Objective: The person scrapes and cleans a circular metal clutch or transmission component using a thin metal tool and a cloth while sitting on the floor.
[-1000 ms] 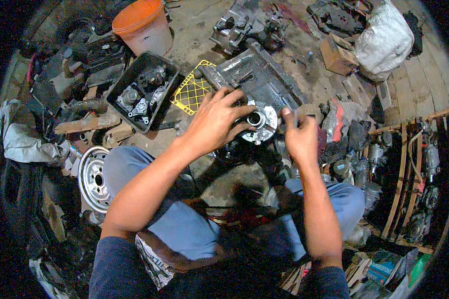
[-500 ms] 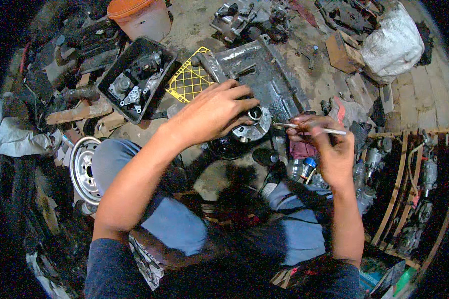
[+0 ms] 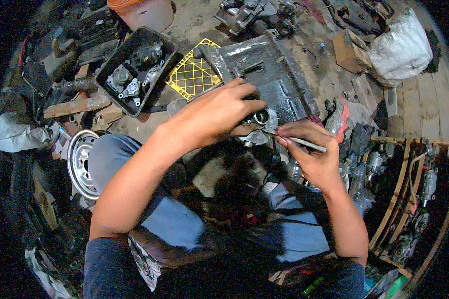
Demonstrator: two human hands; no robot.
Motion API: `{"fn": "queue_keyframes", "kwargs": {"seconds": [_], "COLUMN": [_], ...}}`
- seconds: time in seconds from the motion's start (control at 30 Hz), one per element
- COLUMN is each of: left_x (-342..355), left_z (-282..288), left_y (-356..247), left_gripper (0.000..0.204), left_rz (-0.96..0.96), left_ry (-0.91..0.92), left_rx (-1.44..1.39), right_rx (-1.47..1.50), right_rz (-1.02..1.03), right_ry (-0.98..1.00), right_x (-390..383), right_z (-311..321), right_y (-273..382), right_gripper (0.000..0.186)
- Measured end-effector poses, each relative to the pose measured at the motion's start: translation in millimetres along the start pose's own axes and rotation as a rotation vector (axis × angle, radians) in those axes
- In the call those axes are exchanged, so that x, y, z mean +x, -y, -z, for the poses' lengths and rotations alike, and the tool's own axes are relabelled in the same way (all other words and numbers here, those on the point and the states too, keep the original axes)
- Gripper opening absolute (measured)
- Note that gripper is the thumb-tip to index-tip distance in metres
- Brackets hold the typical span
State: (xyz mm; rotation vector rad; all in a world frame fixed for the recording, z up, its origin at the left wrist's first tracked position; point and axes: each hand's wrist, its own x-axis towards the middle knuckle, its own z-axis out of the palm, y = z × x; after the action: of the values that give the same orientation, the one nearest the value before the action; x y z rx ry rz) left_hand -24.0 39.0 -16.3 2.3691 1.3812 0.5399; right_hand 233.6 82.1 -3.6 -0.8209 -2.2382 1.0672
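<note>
Head view shows the left hand [image 3: 233, 104] half-curled about the near-left side of a round metal part [image 3: 259, 135], partly hiding it, just before a dark pan [image 3: 286, 94]; the right hand [image 3: 317, 160] pinches a thin rod [image 3: 310, 144], its tip hard to make out. Dark marks on a white sheet [image 3: 148, 269] are too unclear to read, and the top edge cuts off a bucket [image 3: 147, 16].
</note>
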Motion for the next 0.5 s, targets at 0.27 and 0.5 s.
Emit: {"fn": "queue_keyframes", "kwargs": {"seconds": [0.27, 0.5], "left_x": [3, 3], "left_z": [-22, -16], "left_y": [15, 15], "left_gripper": [0.046, 0.043], "left_rz": [-0.125, -0.07], "left_ry": [-0.065, 0.007], "left_rx": [0.097, 0.103], "right_rx": [-0.044, -0.071], "right_rz": [-0.01, -0.05], "right_ry": [0.06, 0.054], "right_x": [-1, -4], "right_z": [-2, -10], "right_y": [-4, 1], "right_gripper": [0.012, 0.013]}}
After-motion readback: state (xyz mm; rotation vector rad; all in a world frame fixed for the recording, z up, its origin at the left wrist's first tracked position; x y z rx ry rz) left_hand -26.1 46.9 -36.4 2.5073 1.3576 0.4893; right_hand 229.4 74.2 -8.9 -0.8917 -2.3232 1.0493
